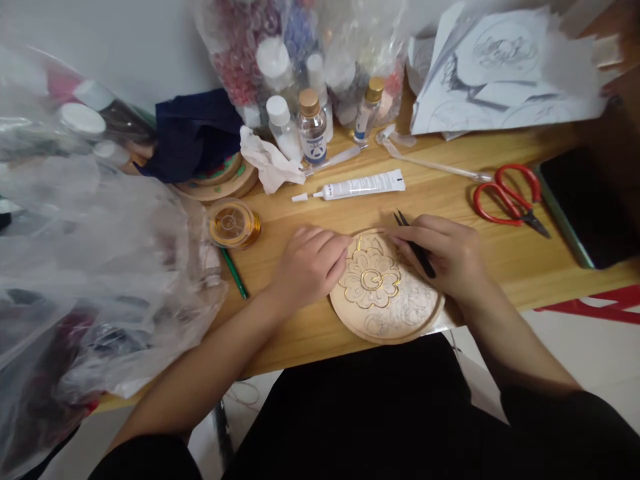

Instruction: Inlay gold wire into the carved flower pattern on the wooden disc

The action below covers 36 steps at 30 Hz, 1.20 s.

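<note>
A round wooden disc [357, 317] lies near the front edge of the table. Pencil-like lines and a flower outlined in shiny gold wire [371, 280] mark its face. My left hand [315, 263] is closed at the disc's left rim, its fingertips touching the edge; whatever lies under the fingers is hidden. Over the disc's upper right, my right hand [445, 253] grips black tweezers [423, 259]. The tweezers' tips point away from me, and the thumb and forefinger come together by the top rim.
Behind the disc lie a white glue tube [363, 185] and several small bottles [313, 130]. To the left are a spool of gold wire [233, 223], a green pencil [233, 273] and plastic bags [100, 267]. Red-handled scissors [510, 197], a phone [593, 200] and drawn papers [500, 73] are at right.
</note>
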Motion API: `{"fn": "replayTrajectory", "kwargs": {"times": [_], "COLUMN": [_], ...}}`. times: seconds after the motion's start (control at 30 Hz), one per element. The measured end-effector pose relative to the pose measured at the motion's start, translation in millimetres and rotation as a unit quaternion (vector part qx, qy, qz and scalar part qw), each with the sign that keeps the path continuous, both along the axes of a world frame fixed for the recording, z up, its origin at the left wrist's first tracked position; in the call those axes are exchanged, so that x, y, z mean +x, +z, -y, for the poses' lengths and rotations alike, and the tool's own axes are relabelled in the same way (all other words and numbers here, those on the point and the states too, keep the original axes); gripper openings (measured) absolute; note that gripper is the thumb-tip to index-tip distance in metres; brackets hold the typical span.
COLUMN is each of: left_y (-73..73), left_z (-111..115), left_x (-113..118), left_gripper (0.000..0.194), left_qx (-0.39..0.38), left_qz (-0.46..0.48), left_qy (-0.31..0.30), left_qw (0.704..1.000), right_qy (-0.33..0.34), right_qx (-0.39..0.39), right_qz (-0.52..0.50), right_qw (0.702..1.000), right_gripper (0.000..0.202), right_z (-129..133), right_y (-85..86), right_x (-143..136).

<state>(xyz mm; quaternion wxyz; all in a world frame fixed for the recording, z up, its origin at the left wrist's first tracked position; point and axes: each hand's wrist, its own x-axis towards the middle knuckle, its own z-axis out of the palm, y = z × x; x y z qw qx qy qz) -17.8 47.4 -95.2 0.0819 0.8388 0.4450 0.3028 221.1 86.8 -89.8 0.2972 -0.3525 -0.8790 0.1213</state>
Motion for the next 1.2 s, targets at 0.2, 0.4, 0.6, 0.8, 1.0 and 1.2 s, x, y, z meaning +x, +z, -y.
{"fn": "replayTrajectory", "kwargs": {"times": [0.2, 0.4, 0.6, 0.8, 1.0, 1.2], "left_y": [-0.8, -1.8, 2.9, 4.5, 6.3, 10.5], "left_z": [-1, -1, -1, 0, 3, 5], "left_x": [-1, -2, -2, 0, 1, -1], "left_gripper": [0.011, 0.009, 0.01, 0.023, 0.034, 0.036], "left_qx": [0.03, 0.044, 0.029, 0.047, 0.122, 0.176], "left_qz": [-0.022, -0.002, 0.022, -0.005, -0.053, -0.058], "left_qy": [0.003, 0.0, 0.011, 0.06, 0.082, 0.092], "left_qw": [0.999, 0.999, 0.999, 0.997, 0.988, 0.978], "right_qy": [-0.001, 0.033, 0.054, 0.03, 0.033, 0.015], "right_qx": [-0.005, 0.055, 0.098, 0.098, 0.082, 0.108], "right_qz": [0.02, 0.063, 0.073, 0.067, 0.072, 0.041], "right_qw": [1.0, 0.996, 0.991, 0.992, 0.993, 0.993], "right_gripper": [0.015, 0.011, 0.008, 0.004, 0.011, 0.009], "right_z": [1, -11, -24, -7, 8, 23], "right_y": [-0.1, 14.6, 21.4, 30.9, 35.9, 36.1], "right_x": [3, 10, 1, -14, -22, -29]}}
